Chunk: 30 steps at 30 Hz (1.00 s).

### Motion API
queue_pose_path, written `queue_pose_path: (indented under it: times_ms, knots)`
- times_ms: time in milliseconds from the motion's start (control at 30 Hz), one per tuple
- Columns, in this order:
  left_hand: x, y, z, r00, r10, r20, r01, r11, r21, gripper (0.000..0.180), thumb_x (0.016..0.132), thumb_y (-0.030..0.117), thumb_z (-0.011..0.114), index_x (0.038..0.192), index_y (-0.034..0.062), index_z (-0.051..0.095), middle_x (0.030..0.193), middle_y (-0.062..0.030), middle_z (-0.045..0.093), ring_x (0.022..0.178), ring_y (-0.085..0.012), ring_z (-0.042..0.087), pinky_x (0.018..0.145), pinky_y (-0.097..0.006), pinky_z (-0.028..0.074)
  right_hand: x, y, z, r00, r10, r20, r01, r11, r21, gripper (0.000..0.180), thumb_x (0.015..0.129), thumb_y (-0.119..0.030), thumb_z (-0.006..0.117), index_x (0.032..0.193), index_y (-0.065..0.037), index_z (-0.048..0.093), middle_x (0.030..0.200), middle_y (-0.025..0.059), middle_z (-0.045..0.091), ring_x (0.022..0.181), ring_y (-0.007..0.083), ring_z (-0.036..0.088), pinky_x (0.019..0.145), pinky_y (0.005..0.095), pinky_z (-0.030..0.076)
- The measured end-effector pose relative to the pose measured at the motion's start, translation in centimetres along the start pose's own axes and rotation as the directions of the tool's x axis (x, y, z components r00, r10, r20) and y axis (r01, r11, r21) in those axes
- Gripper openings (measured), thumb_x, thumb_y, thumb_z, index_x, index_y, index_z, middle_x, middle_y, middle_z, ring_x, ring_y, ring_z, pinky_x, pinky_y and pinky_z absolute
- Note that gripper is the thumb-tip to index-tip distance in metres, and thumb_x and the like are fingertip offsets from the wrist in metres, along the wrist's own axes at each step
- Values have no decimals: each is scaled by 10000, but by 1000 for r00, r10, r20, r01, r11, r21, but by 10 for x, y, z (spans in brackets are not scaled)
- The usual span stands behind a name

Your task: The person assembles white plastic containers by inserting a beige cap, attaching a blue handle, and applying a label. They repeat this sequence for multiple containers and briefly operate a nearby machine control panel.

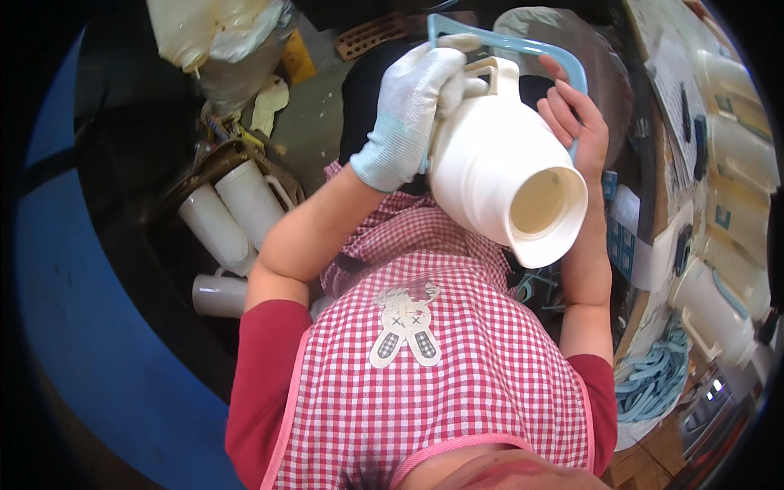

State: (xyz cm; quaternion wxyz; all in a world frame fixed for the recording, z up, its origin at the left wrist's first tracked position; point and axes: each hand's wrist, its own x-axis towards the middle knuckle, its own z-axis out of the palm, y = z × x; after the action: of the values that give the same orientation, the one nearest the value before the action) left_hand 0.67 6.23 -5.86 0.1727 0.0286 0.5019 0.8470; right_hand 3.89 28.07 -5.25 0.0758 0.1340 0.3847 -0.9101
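A cream-white plastic jug (pixel 482 155) is held tilted in front of my apron, its round mouth toward me and its handle (pixel 505 77) on the far side. My left hand (pixel 416 102), in a white glove with a pale blue cuff, is closed on the jug's left side near the handle. Along the far side of the jug runs a bent light blue plastic strip (pixel 523 42), angled at its corners. My bare right hand (pixel 576 122) has its fingers curled at the strip's right side, against the jug. The jug hides part of this hand and strip.
White jugs (pixel 214 229) lie in a dark container at the left. Clear plastic bags (pixel 233 73) and a perforated brick (pixel 371 37) are farther off. At the right, a worktop bears papers (pixel 674 90) and several jugs (pixel 739 147). Light blue strips (pixel 653 380) lie coiled below.
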Motion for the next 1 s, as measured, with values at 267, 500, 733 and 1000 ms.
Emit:
queue_pose_path:
  times_ms: [267,500,733,1000]
  knots:
    - [-4,55,17,981,153,122,-140,984,-105,373,1121,178,436,992,-66,686,621,35,401,557,-109,371,595,-312,394,28,-12,15,683,-614,395,722,650,-238,460,1100,-402,540,1294,-9,683,834,44,597,809,123,599,779,248,470]
    - [6,121,49,871,490,-20,-490,871,-38,627,1153,387,389,1500,-130,455,966,-118,679,961,-217,661,991,-484,568,-48,-62,-4,952,-306,26,256,742,-619,517,942,-379,810,1301,-32,676,1016,14,727,935,152,688,893,345,565]
    - [-1,73,-83,977,189,96,-187,982,-27,544,1138,477,409,971,42,691,1046,-143,721,1047,-330,659,1117,-510,455,-256,-199,-164,138,-981,-138,836,190,-515,393,1107,-339,572,1390,-69,608,1292,64,704,1128,162,688,965,327,560]
    - [16,-16,-28,966,-86,246,90,996,-2,380,1151,363,454,1123,58,680,1113,-151,733,1098,-291,696,1084,-485,520,-197,-307,-226,-438,-898,-50,131,-8,-991,384,865,-221,869,1108,19,694,981,30,694,889,204,651,829,388,546]
